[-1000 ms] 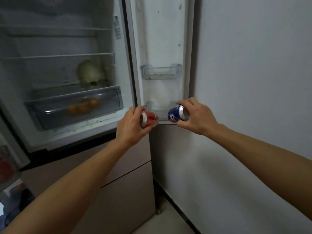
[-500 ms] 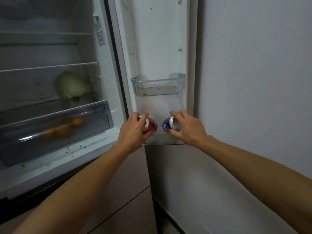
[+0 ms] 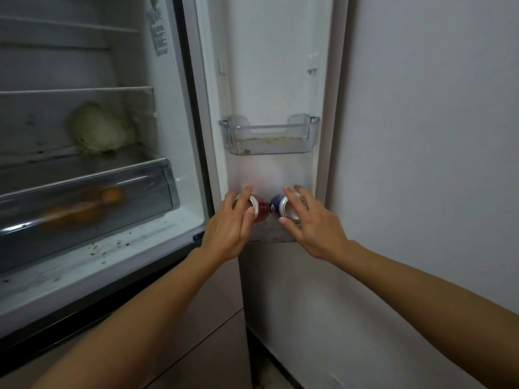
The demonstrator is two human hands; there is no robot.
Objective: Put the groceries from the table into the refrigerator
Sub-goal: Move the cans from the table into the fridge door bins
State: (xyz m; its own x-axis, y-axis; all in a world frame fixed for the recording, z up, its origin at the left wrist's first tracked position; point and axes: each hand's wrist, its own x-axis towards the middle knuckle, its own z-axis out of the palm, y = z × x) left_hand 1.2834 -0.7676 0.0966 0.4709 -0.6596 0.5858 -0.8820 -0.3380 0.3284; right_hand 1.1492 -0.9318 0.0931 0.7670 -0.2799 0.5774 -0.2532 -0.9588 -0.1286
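The refrigerator stands open, its door [image 3: 275, 66] swung against the wall on the right. My left hand [image 3: 227, 228] grips a red soda can [image 3: 260, 211] by its top end. A blue soda can [image 3: 276, 206] is held the same way by my right hand [image 3: 311, 226]. Both cans are tilted away from me, side by side and almost touching, inside the lower door bin [image 3: 269, 235]. The bin's cloudy front wall hides their lower parts.
Above the cans hangs a clear upper door bin [image 3: 269, 147] with crumbs in it. A cabbage [image 3: 98, 127] lies on the glass shelf inside the fridge. Oranges [image 3: 84, 210] sit in the crisper drawer [image 3: 146, 186]. A white wall [image 3: 421, 136] is at the right.
Both hands have moved the cans forward and down into the lower door bin, and the cans have come closer together. My view has moved nearer to the door.
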